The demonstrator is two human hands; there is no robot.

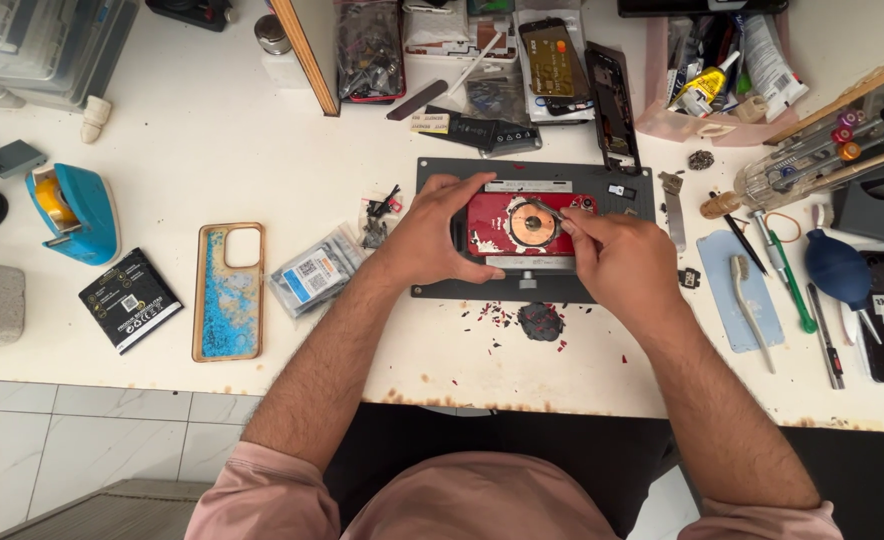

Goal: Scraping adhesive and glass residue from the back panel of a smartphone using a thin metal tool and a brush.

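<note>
Left hand (432,240) has its grip clamped on the edge of the red phone back (527,225), which sits in a dark holder (442,180) mid-surface. The red paint's badly chipped, with a copper coil ring exposed in the middle. Right hand (622,260) pinches thin tweezers (552,212) tight, tips on that coil.

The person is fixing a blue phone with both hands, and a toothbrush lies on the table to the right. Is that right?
Not quite. The head view shows the phone is red, not blue. Both hands, left and right, are on it, and the toothbrush does lie to the right.
</note>
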